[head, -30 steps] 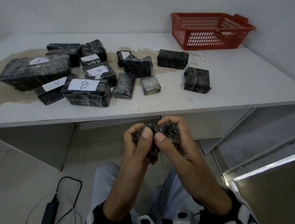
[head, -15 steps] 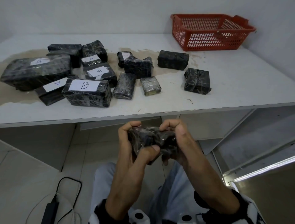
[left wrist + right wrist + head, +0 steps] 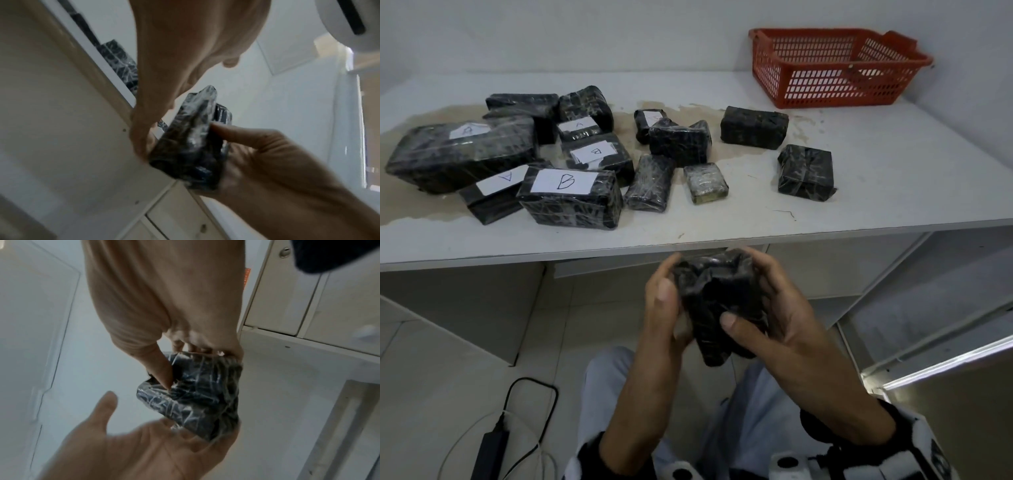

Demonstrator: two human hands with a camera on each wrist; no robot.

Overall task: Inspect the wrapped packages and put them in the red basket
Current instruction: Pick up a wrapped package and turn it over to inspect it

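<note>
I hold a small black package wrapped in clear film (image 3: 717, 301) with both hands, below and in front of the table's front edge. My left hand (image 3: 664, 305) grips its left side, thumb on the front. My right hand (image 3: 767, 308) curls round its right side, thumb pressed on the lower front. The left wrist view shows the package (image 3: 191, 146) between the two hands. In the right wrist view the package (image 3: 197, 395) rests on the left palm (image 3: 144, 443). The red basket (image 3: 839, 92) stands empty at the table's far right corner.
Several more black wrapped packages (image 3: 571, 198) lie on the white table (image 3: 893, 192), some with white labels marked A or B; one (image 3: 806, 171) lies apart towards the basket. A power adapter and cables (image 3: 493, 448) lie on the floor at left. Cabinet fronts (image 3: 308, 296) stand under the table.
The package has been turned in my hands from lying crosswise to standing lengthwise. Both hands have risen a little towards the table edge, and my thumbs have shifted on it.
</note>
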